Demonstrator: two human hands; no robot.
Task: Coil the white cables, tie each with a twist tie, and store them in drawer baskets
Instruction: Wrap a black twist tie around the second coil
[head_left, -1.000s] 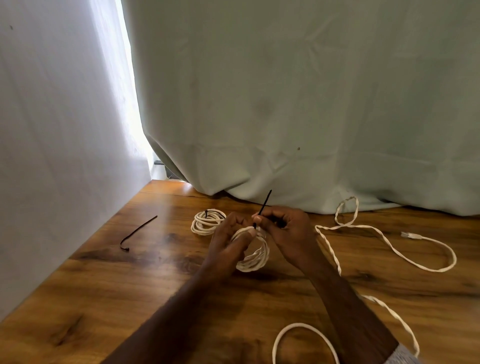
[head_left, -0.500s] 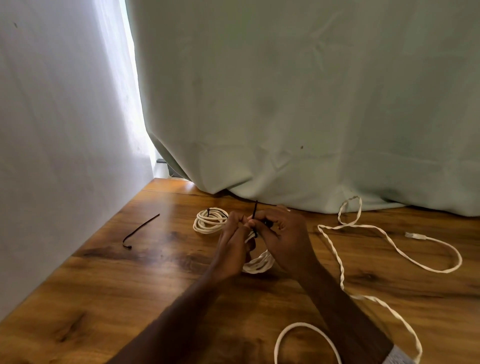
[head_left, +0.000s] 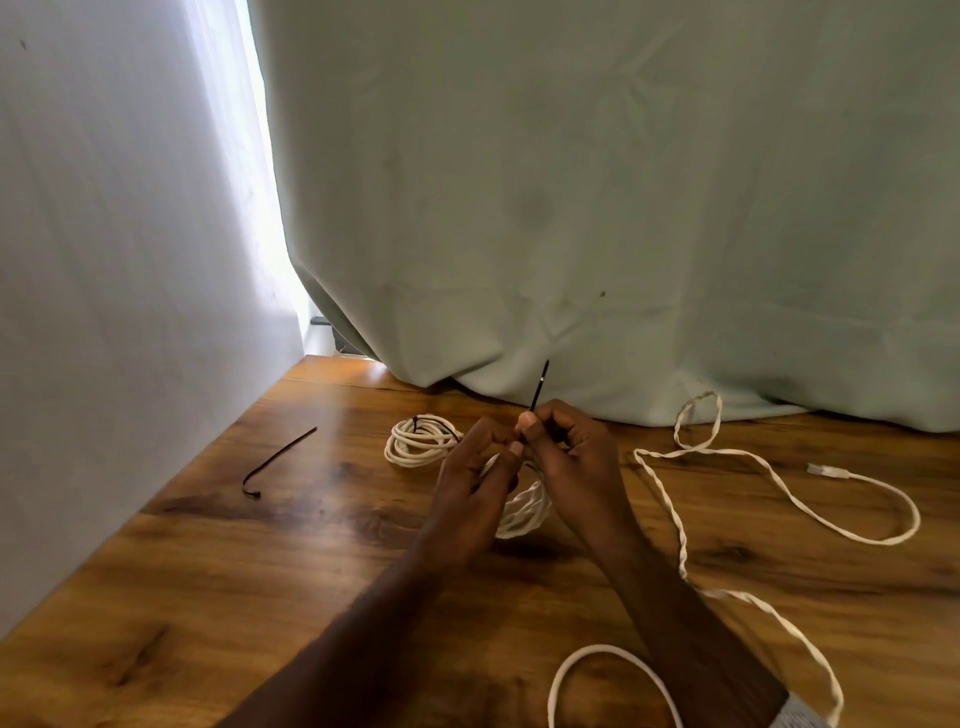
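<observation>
Wood surface: brown table (head_left: 260, 597) with dark grain patches and a smooth shine; its left edge meets a white wall (head_left: 104, 260); its far edge goes under a pale green curtain (head_left: 571, 182) that hangs in soft folds.
Open room: wide bare wood lies at the near left; a smaller bare part lies at the far right, inside the loose cable's bend.
Left hand: left hand (head_left: 475, 475) has curled fingers that grip the coiled cable (head_left: 524, 512); this coil is a white twisted bundle, round in shape, held just above the table between both hands.
Right hand: right hand (head_left: 569, 454) pinches a black twist tie (head_left: 538, 387) between thumb and fingers; the tie is thin and stiff and its free end points up toward the curtain; its lower part is hidden by the fingers.
Tied coil: a second white coil (head_left: 418, 441) lies flat on the table just beyond the left hand; a dark tie goes across its top.
Loose cable: a long white cable (head_left: 670, 499) runs in open loops over the right side; it reaches the near edge; its connector (head_left: 826, 470) rests at the far right.
Spare tie: one more black tie (head_left: 278, 462), hooked at one end, lies near the wall, well apart from the hands.
</observation>
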